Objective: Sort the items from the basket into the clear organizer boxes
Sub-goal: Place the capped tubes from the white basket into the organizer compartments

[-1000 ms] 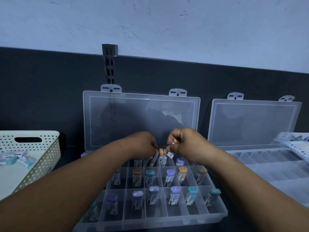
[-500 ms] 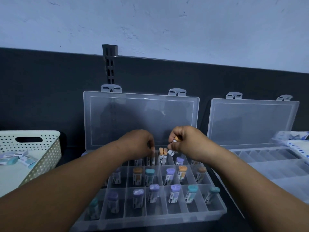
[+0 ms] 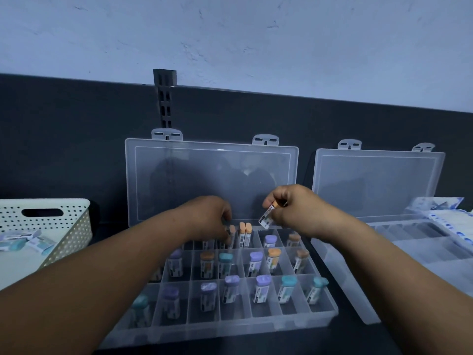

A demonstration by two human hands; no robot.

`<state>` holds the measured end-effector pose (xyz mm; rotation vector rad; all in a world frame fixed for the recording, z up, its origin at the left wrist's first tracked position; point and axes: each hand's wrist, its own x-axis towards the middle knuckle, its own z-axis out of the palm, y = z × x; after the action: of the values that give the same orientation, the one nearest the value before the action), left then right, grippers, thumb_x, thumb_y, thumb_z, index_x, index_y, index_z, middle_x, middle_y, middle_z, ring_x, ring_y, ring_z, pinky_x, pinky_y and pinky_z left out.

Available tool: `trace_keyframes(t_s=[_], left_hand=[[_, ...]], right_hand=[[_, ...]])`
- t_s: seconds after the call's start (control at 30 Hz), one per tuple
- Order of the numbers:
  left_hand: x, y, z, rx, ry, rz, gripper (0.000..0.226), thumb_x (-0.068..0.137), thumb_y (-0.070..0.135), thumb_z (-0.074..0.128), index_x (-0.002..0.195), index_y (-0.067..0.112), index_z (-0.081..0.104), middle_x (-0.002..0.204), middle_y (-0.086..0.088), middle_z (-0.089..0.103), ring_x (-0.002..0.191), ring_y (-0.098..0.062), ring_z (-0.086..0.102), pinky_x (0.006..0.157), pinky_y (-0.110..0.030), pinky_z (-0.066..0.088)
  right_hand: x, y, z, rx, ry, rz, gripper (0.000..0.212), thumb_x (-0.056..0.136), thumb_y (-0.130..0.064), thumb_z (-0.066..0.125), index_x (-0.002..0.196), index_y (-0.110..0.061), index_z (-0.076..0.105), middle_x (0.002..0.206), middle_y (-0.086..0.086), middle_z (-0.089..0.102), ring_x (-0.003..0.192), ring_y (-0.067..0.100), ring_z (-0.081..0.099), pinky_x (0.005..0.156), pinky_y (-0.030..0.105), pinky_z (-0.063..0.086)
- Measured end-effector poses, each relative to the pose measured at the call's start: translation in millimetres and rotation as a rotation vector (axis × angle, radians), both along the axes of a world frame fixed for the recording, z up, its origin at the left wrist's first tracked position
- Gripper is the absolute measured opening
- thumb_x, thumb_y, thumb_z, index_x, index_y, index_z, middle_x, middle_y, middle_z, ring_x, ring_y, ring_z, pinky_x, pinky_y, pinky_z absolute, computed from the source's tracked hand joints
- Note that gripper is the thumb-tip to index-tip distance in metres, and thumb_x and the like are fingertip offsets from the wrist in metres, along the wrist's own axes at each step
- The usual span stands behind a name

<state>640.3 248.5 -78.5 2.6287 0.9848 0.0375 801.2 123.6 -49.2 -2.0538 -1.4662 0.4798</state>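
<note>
Charcoal panel [image 3: 76, 149] fills the back of your view, below a pale plastered wall. Leaning against it is the raised lid [image 3: 212, 175] of the clear organizer box [image 3: 230, 326] straight ahead of you. Its base is split into three rows of compartments, and most hold one upright vial capped in purple, teal or orange.

To your right sits a second organizer box [image 3: 409, 254], its lid up as well. Blue-and-white packets [image 3: 445, 216] lie at its far right edge. On your left stands the white perforated basket [image 3: 64, 226], near the first box but not touching it. A few small packs [image 3: 28, 242] lie flat inside it.

Both your forearms reach over the first box. Your right hand [image 3: 294, 208] hovers above the back row, thumb and fingers pinching a labelled vial [image 3: 267, 218] near its orange cap. That vial is tilted, its lower end pointing down and to your left, clear of the compartments.

Your left hand [image 3: 204, 219] is lower, knuckles up, with its fingertips curled down into the back row against an orange-capped vial [image 3: 232, 235]. You cannot tell from here whether they pinch it or only touch it. Just right of that one, two more orange-capped vials [image 3: 245, 233] stand upright, side by side and touching.
</note>
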Motion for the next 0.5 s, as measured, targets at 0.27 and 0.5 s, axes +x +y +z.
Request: trace_keyframes(t_s=[0.27,0.5], left_hand=[[22,-25,20,-0.043,-0.159,-0.039,0.029,0.083,0.031,0.072,0.108,0.02,0.064,0.105,0.004,0.064,0.092,-0.015,0.059,0.083,-0.027,0.048],[61,-52,17,-0.073,-0.142,-0.135,0.017,0.087,0.027,0.067,0.103,0.023,0.068,0.095,0.007,0.061,0.089,-0.013,0.055,0.076,-0.024,0.043]], right_hand=[[24,-23,10,0.072,0.116,-0.127,0.016,0.085,0.004,0.062,0.093,-0.009,0.059,0.095,0.019,0.067,0.083,0.031,0.07,0.079,0.046,0.059],[36,-34,4,0.104,-0.064,-0.148,0.009,0.085,-0.014,0.07,0.091,-0.011,0.063,0.085,0.007,0.069,0.082,0.024,0.066,0.082,0.045,0.055]])
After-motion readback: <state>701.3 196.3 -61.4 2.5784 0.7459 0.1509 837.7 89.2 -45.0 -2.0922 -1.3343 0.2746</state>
